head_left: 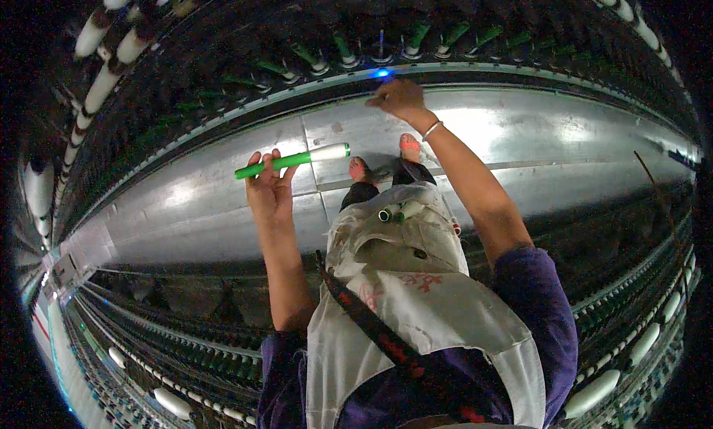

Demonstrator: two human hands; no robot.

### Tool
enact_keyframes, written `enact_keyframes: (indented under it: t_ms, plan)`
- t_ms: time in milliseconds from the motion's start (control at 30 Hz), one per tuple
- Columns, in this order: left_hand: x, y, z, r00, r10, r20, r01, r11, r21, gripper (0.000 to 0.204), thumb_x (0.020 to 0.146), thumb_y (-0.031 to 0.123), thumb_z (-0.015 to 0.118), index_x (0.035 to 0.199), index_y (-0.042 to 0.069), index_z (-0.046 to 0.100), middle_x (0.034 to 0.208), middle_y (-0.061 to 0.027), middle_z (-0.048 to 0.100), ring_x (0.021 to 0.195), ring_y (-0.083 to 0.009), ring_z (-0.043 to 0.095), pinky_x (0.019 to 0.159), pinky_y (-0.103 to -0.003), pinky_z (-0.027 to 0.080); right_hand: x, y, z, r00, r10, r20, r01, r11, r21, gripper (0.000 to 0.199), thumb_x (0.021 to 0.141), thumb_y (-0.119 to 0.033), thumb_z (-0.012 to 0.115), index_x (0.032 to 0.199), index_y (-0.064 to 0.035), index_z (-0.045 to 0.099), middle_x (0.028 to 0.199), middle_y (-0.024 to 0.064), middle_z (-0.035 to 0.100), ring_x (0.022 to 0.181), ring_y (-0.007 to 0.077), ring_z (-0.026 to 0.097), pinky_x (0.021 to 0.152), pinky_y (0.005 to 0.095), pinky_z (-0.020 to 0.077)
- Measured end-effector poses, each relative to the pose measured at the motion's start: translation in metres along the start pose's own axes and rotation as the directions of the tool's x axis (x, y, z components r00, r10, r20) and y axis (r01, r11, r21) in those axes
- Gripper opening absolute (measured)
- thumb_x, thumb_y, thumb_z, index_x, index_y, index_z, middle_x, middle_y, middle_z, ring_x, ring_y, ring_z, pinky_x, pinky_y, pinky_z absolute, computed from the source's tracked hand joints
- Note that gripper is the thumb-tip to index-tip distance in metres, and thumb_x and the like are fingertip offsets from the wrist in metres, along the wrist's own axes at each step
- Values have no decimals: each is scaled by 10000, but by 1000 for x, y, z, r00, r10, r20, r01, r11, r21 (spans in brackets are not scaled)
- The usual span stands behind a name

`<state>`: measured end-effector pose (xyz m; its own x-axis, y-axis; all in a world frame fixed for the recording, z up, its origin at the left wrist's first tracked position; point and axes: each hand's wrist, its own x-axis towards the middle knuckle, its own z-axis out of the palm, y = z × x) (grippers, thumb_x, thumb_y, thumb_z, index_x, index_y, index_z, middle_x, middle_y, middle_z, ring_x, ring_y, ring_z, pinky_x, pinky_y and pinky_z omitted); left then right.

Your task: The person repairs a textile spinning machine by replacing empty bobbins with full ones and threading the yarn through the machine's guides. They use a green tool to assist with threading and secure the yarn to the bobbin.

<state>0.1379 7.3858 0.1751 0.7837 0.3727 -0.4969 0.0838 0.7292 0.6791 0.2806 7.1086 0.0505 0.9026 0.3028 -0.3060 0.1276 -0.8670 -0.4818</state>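
A pale apron pouch (405,236) holding bobbins sits closest; at 10 o'clock the left hand (269,185) clenches a green bobbin (292,161), likely next for the spindle row (386,54) where the right hand's (399,97) pinching fingers reach at 12 o'clock.

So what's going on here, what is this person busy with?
A person stands in an aisle between long spinning machines. The left hand holds a green and white bobbin level. The right hand reaches out to the row of green spindles, near a small blue light. More bobbins poke out of the apron pocket.
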Motion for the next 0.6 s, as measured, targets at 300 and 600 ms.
enact_keyframes:
  t_ms: [300,600]
  plan:
    - [-8,5,19,998,25,59,-20,997,-77,313,813,-40,662,1073,68,525,980,-107,632,1105,-342,581,914,-602,498,-82,-29,5,957,-81,-278,137,972,189,122,744,-166,748,719,-77,667,715,87,616,718,272,634,604,346,499]
    - [-24,13,36,987,25,159,-6,993,-116,265,822,-68,638,1042,61,564,1069,-140,610,1164,-378,539,939,-603,483,-143,-107,-33,893,126,-433,287,582,761,211,758,-46,747,966,-70,727,806,31,568,690,106,523,600,229,416]
